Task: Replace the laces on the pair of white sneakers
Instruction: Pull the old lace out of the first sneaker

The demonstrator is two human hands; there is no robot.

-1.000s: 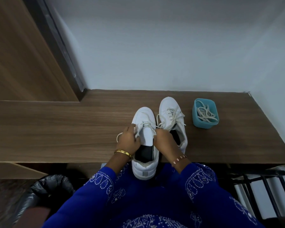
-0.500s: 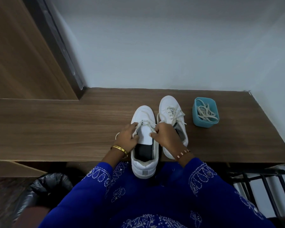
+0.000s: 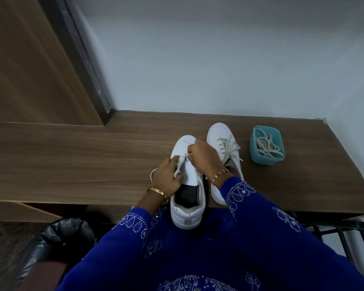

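No readable writing or brand is shown on either sneaker. The near sneaker (image 3: pixel 187 198) is set on the tabletop (image 3: pixel 72 160) with its heel overhanging the front edge; its side is gripped by the left hand (image 3: pixel 166 177), while its lace (image 3: pixel 184 157) is pinched in the curled fingers (image 3: pixel 190 149) of the right hand (image 3: pixel 204 156). The second sneaker (image 3: pixel 223 143), still laced, is stood just beside it. Spare laces (image 3: pixel 268 147) are held in a blue tub (image 3: pixel 266 159) near the right edge; bare tabletop is left to the left.
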